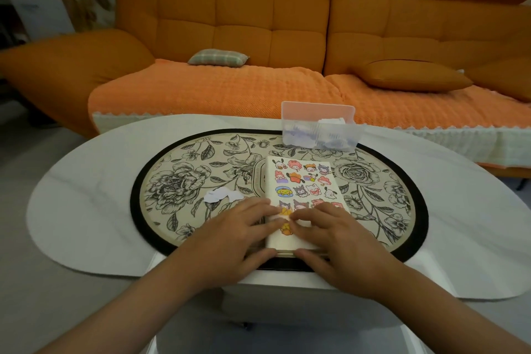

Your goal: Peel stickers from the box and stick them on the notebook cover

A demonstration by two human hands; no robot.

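A cream notebook [298, 178] lies on the floral mat [184, 181], its cover carrying several cartoon stickers. An orange sticker [286, 227] sits on the cover near its front end, between my fingertips. My left hand [238, 241] rests flat on the notebook's left edge, fingers straight and touching the cover. My right hand [336, 241] lies flat on the cover's near right part, fingers pressing beside the orange sticker. A clear plastic sticker box [319, 131] with a pink lid stands open behind the notebook.
Peeled white backing scraps [222, 195] lie on the mat left of the notebook. The mat sits on a white oval table [86, 181]. An orange sofa [258, 37] with cushions stands right behind the table.
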